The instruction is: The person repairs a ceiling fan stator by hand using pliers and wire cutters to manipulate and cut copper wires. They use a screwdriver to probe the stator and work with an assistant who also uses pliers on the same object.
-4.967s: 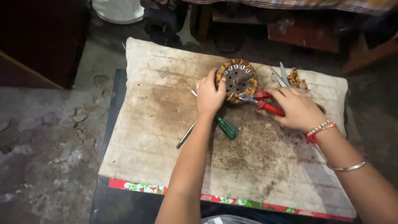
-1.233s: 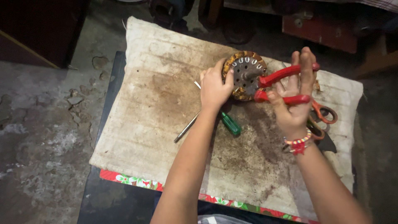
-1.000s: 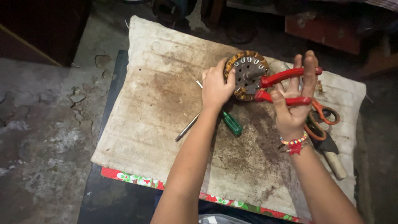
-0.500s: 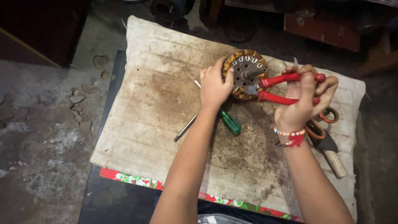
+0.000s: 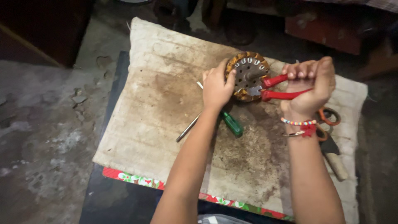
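The right hand (image 5: pixel 309 85) has its fingers (image 5: pixel 299 70) curled tight around the two red handles of a pair of pliers (image 5: pixel 282 87), squeezing them near together. From that fist the pliers run leftward, their long axis nearly level and tipped a little up toward the hand, so the nose points straight at the middle of the round motor stator (image 5: pixel 247 75). The nose seems to meet the stator near its central shaft, though whether it bites anything there is too dark to tell.

The left hand (image 5: pixel 217 87) comes from the opposite side, fingers wrapped over the stator's left rim and gripping it, holding it tilted up off the cloth-covered counter (image 5: pixel 157 103). The stator thus lies between the two hands, touching the left one directly and the right one only through the tool.

Just below the left wrist a green-handled screwdriver (image 5: pixel 219 118) lies slantwise on the cloth. Orange-handled scissors (image 5: pixel 327 118) and a wooden-handled tool (image 5: pixel 336 159) rest behind the right forearm.
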